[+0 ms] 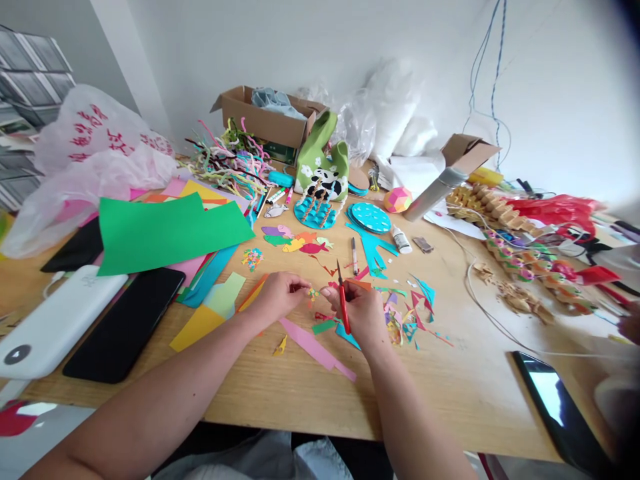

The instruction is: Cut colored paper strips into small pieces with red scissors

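My right hand [367,317] is closed around red-handled scissors [343,303], their dark blades pointing away from me. Its thumb and forefinger reach left toward my left hand [283,297], whose fingertips are pinched together; what they hold is too small to make out. Tiny yellow and green paper bits [313,294] show between the two hands. Beyond my left hand sits a small heap of colourful paper snippets [253,259]. Paper fish cutouts [300,241] in several colours lie farther back. A pink paper strip [320,347] rests below my hands, near a small yellow scrap [281,346].
Paper offcuts [407,313] scatter to the right. Green paper sheets [170,230], a black phone [127,323] and a white power bank [60,320] lie left. A pen [355,257], glue bottle [401,240] and panda bag [323,160] stand behind. Another phone [555,403] lies right; a person's hand [631,325] shows there.
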Demonstrator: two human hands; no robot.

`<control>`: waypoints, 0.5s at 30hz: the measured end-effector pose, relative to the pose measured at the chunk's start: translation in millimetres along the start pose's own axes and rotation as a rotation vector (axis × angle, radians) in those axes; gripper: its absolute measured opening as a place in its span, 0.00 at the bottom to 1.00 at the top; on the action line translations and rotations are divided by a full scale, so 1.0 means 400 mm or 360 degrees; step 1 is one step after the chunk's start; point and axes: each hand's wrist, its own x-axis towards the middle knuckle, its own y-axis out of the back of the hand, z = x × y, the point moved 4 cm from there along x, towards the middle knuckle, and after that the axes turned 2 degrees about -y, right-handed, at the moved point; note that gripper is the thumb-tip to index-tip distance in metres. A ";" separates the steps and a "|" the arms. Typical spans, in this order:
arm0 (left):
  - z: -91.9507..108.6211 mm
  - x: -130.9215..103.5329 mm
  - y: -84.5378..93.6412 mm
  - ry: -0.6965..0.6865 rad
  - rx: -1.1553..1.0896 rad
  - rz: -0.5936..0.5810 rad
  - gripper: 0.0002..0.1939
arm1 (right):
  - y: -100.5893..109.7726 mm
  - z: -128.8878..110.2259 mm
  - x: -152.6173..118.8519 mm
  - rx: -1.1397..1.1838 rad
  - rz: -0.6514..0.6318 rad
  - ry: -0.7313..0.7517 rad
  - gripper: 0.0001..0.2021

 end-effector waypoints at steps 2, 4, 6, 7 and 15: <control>-0.002 0.001 0.000 -0.0070 0.0094 0.0008 0.08 | 0.002 0.001 0.000 0.0009 0.0033 0.0004 0.27; -0.001 0.002 0.005 -0.0124 0.0129 0.0043 0.08 | 0.005 0.001 0.001 0.0008 0.0057 0.0015 0.26; 0.007 0.001 0.020 -0.0179 0.0131 0.0203 0.07 | 0.006 0.001 0.002 -0.0006 0.0062 0.0029 0.26; 0.014 0.000 0.032 -0.0222 0.0132 0.0326 0.08 | 0.006 0.001 0.003 -0.0018 0.0050 0.0036 0.26; 0.073 -0.019 0.040 -0.0795 0.0015 0.0288 0.35 | -0.031 -0.022 -0.011 -0.0163 -0.0253 0.0273 0.24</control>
